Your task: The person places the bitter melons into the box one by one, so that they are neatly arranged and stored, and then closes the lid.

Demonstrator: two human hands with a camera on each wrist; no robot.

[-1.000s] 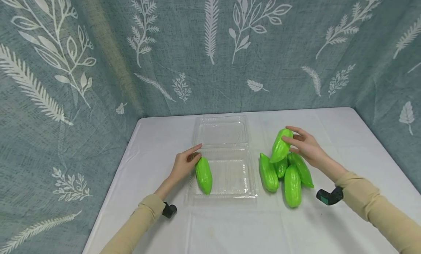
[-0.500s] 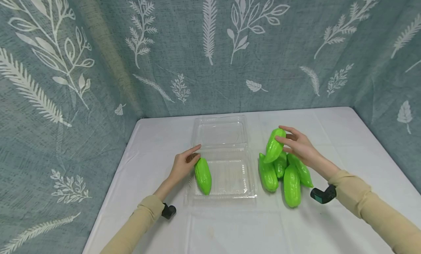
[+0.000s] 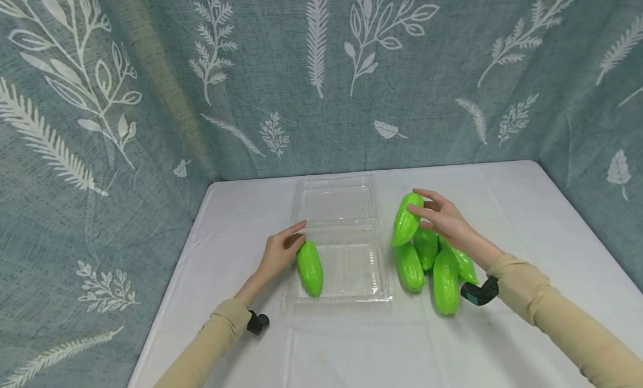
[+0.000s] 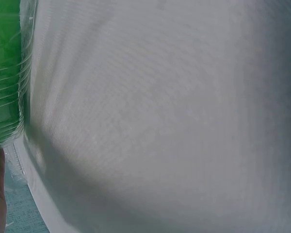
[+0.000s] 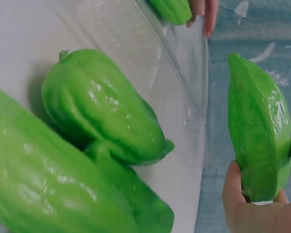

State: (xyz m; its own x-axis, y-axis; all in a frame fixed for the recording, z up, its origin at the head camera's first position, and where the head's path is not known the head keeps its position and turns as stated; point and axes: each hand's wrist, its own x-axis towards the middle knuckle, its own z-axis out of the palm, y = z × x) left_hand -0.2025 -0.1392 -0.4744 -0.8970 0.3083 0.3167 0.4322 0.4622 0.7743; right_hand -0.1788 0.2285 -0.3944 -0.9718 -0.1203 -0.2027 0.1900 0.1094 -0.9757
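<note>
A clear plastic clamshell box (image 3: 351,290) lies open in the middle of the white table. One green bitter gourd (image 3: 310,268) lies in its left part, and my left hand (image 3: 282,249) rests against the gourd's far end with fingers nearly straight. My right hand (image 3: 438,215) holds another green gourd (image 3: 406,219) (image 5: 260,131) lifted above a pile of several gourds (image 3: 432,264) (image 5: 102,111), to the right of the box. In the left wrist view a green gourd (image 4: 5,73) shows through the clear box wall.
The box lid (image 3: 337,198) lies flat behind the tray. The white table (image 3: 351,349) is bounded by a grey-blue leaf-patterned cloth backdrop (image 3: 321,81) at the back and both sides. Bare tabletop lies in front of the box.
My right hand has carried its gourd leftward, from over the pile towards the box. The left hand and the gourd in the box have stayed put.
</note>
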